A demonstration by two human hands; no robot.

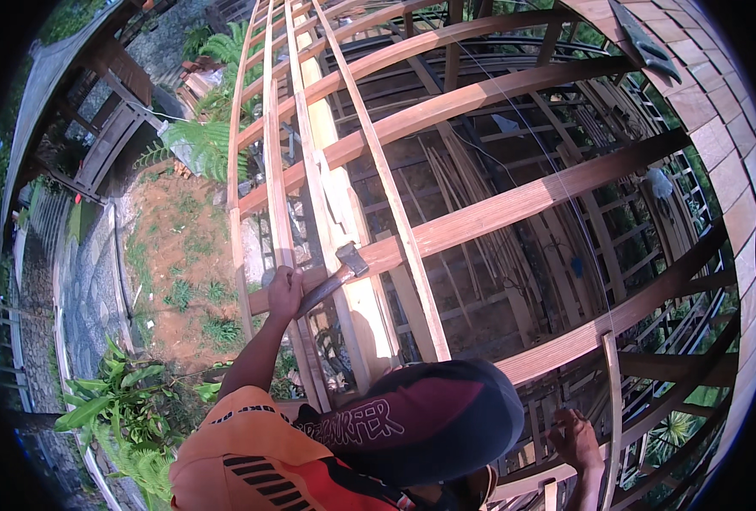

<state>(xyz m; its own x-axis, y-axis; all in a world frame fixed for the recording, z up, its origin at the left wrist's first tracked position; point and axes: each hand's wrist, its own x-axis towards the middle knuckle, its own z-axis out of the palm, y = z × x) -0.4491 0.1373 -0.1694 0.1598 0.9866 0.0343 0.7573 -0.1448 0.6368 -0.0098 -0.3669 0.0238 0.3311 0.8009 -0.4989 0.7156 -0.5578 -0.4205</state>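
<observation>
My left hand (284, 290) is closed around a thin wooden batten (274, 170) where it crosses a thick rafter (497, 206). Close beside that wrist a hammer (325, 287) lies across the timber, its metal head on the rafter and its dark handle pointing back toward my forearm. At the lower right my right hand (575, 439) hangs over the frame, fingers loosely bent and apart, with nothing visible in it. My bent leg in dark and maroon shorts (429, 417) hides part of the timber between the hands.
More battens (382, 170) run lengthwise over the rafters, with wide gaps down to the ground. A pale plank (368, 328) lies below them. Roof tiles (718, 145) edge the right side. Left are bare soil (178, 247), leafy plants (127, 392) and another roofed structure (97, 94).
</observation>
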